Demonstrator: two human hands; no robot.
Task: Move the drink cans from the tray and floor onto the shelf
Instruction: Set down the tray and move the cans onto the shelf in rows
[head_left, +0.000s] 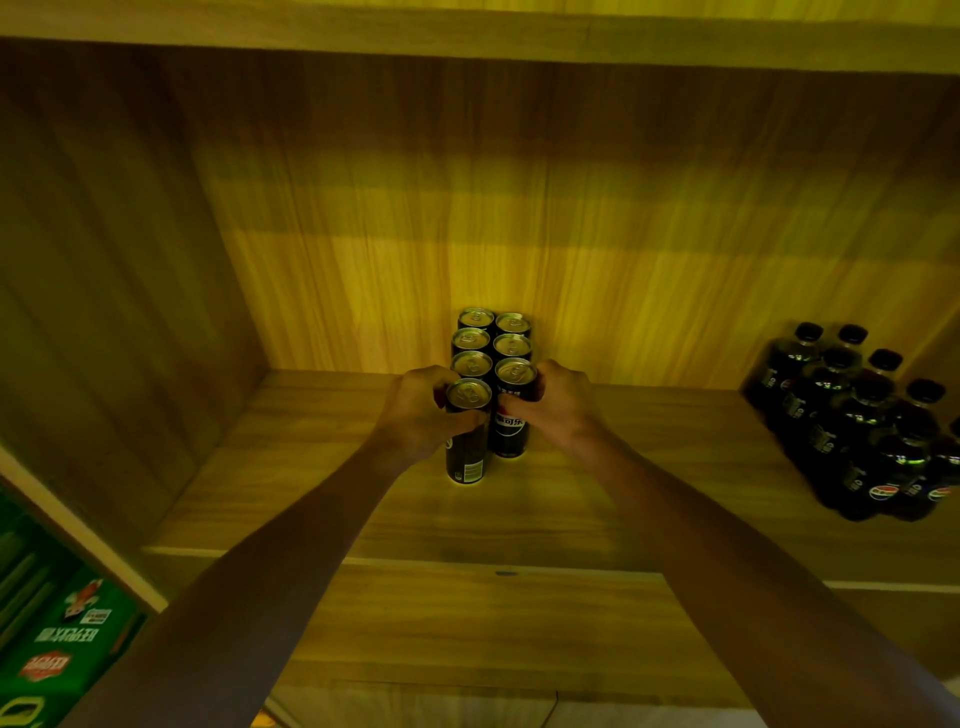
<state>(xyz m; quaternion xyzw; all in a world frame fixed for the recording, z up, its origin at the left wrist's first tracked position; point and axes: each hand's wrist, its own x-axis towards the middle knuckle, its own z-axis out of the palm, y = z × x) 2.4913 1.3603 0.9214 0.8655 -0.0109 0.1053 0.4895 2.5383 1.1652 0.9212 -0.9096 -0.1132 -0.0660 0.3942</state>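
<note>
Left hand (415, 415): fingers wrapped round front-left can (467, 436), upright on shelf (270, 488) | Right hand (556, 405): clasped round front-right can (511, 410), upright, just beside the first | Behind: five more cans (493, 338) in two rows touching, near back panel | Far right: dark bottles (862, 421) | Lower left: green cartons (62, 634).

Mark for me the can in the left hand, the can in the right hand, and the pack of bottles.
Can in left hand (469, 395): head view, on its metal top.
Can in right hand (510, 427): head view, on its printed label.
Pack of cola bottles (857, 415): head view, on a middle bottle's shoulder.
</note>
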